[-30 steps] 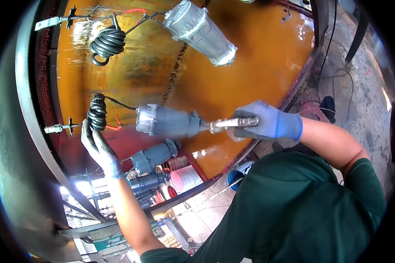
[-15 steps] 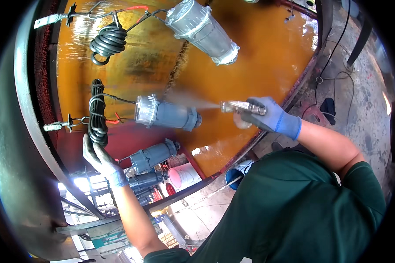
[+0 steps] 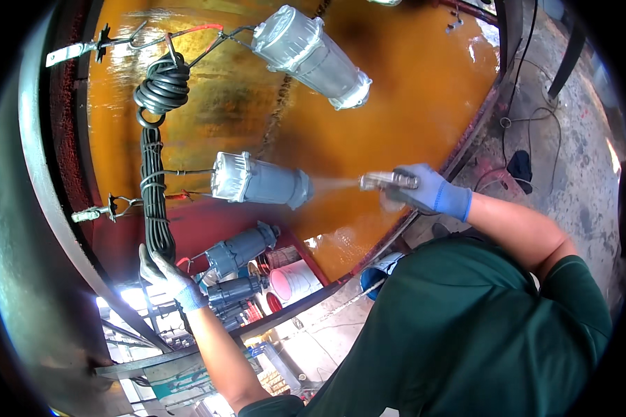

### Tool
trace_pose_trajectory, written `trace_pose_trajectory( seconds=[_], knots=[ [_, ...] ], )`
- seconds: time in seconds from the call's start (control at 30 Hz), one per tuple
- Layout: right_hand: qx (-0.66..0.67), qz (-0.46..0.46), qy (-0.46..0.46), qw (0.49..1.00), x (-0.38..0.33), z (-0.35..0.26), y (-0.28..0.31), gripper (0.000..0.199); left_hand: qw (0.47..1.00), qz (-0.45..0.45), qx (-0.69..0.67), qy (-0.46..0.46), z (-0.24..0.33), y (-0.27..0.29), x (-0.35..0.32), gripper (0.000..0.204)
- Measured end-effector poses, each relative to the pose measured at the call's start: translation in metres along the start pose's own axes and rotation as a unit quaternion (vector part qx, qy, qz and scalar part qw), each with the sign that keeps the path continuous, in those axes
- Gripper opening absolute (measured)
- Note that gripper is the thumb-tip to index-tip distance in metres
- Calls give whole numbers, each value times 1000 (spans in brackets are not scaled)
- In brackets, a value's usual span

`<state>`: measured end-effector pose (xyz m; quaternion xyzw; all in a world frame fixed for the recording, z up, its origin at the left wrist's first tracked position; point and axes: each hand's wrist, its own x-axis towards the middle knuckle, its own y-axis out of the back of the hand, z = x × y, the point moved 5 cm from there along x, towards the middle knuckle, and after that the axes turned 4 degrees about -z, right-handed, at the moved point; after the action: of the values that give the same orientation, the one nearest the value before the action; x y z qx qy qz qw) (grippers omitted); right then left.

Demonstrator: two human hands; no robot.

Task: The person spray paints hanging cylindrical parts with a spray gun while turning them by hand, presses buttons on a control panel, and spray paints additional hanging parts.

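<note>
My right hand (image 3: 431, 191), in a grey-blue glove, is wrapped round a metal spray gun (image 3: 389, 181). A pale mist runs leftward from its nozzle to a hanging cylindrical pump (image 3: 261, 181), part silvery and part fresh blue-grey. My gloved left hand (image 3: 168, 281) grips the lower end of a long black cable bundle (image 3: 156, 215), tied at several points and joined to that pump by a lead. Above it hangs a pale silver pump (image 3: 313, 55) with its own coiled black cable (image 3: 161, 87). The spray gun's trigger is hidden behind my fingers.
Orange-coated booth panels (image 3: 396, 111) stand behind the pumps. Several blue-grey pumps (image 3: 242, 249) hang lower left, beside a white bucket (image 3: 292, 281). A blue-lined bucket (image 3: 377, 274) stands near my body. Hoses (image 3: 528, 118) lie on the concrete floor at right.
My left hand has moved down slightly with the cable bundle, which now hangs straighter. The spray gun has shifted a little right and down, its mist still meeting the pump's right end.
</note>
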<state>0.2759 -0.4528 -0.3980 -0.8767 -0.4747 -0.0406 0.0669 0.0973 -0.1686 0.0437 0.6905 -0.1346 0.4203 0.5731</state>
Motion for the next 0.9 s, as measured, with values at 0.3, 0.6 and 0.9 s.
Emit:
trace_pose_trajectory(
  seconds=[0.3, 0.6, 0.9],
  knots=[
    [85, 1, -14, 996, 6, -24, 15, 28, 999, 7, 22, 39, -59, 16, -1, 54],
    [30, 30, 93, 995, 12, -44, 25, 28, 991, 27, 92, 94, -123, 24, 14, 51],
    [-5, -28, 96, 995, 7, -35, 3, 25, 988, 31, 114, 101, -139, 23, 17, 51]
  ],
)
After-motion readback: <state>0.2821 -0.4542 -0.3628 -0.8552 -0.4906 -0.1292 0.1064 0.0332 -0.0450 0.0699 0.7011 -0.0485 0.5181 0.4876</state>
